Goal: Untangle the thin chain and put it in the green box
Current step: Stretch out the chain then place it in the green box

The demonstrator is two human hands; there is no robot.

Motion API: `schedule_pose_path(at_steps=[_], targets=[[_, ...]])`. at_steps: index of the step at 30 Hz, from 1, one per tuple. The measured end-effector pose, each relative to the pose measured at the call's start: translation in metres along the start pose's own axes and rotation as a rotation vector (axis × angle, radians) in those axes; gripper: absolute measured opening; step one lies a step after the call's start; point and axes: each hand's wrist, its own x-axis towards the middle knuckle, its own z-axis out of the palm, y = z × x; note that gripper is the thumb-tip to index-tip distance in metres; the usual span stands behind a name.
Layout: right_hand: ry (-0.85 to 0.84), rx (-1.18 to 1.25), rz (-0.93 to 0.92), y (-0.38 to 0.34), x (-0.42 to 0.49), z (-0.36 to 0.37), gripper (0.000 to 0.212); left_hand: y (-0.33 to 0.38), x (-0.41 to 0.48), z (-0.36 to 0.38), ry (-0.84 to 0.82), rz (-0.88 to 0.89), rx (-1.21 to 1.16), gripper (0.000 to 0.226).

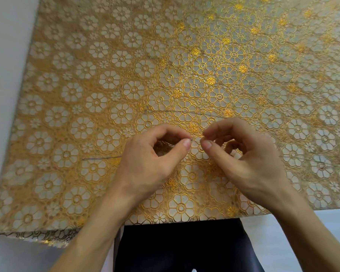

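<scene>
Chain (195, 140) runs between left hand (151, 160) and right hand (249, 160), both pinching it.

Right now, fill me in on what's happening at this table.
A person is working on a thin chain over a gold flowered tablecloth. The left hand and the right hand each pinch it between thumb and forefinger, fingertips close together. Loose strands trail across the cloth to the left and beyond the hands. Any knot is too fine to make out, and no green box is in view.
</scene>
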Motion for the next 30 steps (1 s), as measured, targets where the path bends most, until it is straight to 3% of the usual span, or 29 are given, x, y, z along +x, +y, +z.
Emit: schedule_pose_path(at_steps=[16, 30], targets=[[0.015, 0.019, -0.021, 0.0007, -0.0001, 0.0043, 0.014, -0.0029, 0.0000, -0.0005, -0.004, 0.007, -0.048, 0.003], [0.052, -0.121, -0.129, -0.0029, -0.0014, 0.0102, 0.004, -0.0027, -0.0021, 0.0001, 0.070, 0.127, 0.157, 0.006]])
